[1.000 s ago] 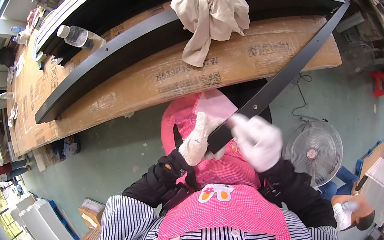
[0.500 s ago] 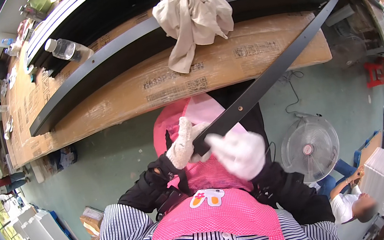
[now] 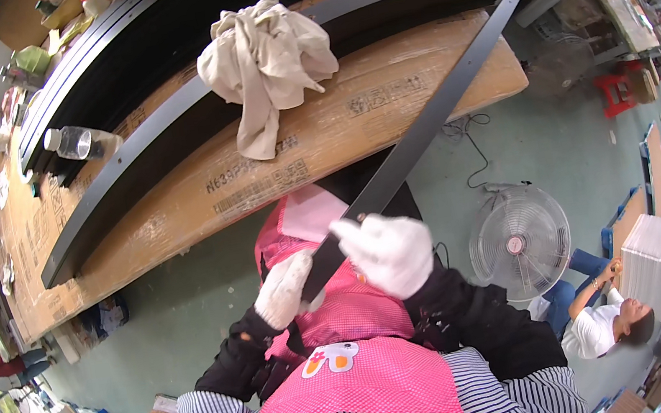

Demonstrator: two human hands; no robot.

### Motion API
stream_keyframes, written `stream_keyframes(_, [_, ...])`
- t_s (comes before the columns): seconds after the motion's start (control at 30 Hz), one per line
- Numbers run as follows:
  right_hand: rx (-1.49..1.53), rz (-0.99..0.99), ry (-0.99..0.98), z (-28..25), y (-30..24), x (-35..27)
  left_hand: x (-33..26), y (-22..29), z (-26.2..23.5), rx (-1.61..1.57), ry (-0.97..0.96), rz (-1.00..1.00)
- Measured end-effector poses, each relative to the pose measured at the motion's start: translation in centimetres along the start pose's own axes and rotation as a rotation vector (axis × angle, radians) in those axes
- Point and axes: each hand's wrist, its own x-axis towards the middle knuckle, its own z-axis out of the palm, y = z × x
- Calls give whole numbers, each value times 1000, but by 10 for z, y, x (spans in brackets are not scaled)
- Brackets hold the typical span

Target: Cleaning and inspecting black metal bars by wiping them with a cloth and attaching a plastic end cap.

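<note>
A long flat black bar [image 3: 429,123] slants from in front of my body up to the far right, over the edge of a cardboard-wrapped stack. My left hand [image 3: 285,291], in a white knit glove, is closed round its near end. My right hand [image 3: 392,255], gloved in white too, lies against the bar a little farther up. Its fingers are bent over the bar's side, close to a small hole; the fingertips are slightly blurred. A crumpled beige cloth [image 3: 266,63] rests on another dark bar [image 3: 160,133] that lies along the cardboard.
Several more black bars [image 3: 118,76] lie at the back of the cardboard-covered table [image 3: 180,219]. A clear plastic bottle [image 3: 81,143] stands among them. To the right are a floor fan [image 3: 519,243], a cable, a red stool [image 3: 616,94] and a seated person [image 3: 608,319] beside white stacked sheets [image 3: 657,258].
My right hand has moved back slightly, and the bar has slid nearer and lower left. My left hand has shifted down and now wraps the bar's end. The whole view has turned somewhat.
</note>
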Motion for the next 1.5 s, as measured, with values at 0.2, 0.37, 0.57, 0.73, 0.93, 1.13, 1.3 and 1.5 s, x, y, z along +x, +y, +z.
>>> stream_keyframes(0.2, [-339,386,441,-62,191,39,-27,-28,-25,218,16,190])
stream_keyframes(0.37, [-434,472,498,-84,212,35,-33,-28,-35,39,-11,-7])
stream_keyframes(0.57, [40,-163,0,7,7,-4,-41,-39,-37,5,-33,-38])
stream_keyframes(0.73, [-370,4,158,-21,96,32,-88,-41,-60,61,34,-144])
stream_keyframes(0.93, [-437,371,508,-84,226,57,-90,-57,-80,16,-79,-182])
stream_keyframes(1.13, [-104,-340,-109,6,8,12,-96,-59,-84,46,-64,-243])
stream_keyframes(1.3, [-266,-60,169,-22,88,36,-132,-69,-116,97,-53,-348])
stream_keyframes(1.5, [-516,637,535,-101,291,74,-108,-108,-149,211,-75,-411])
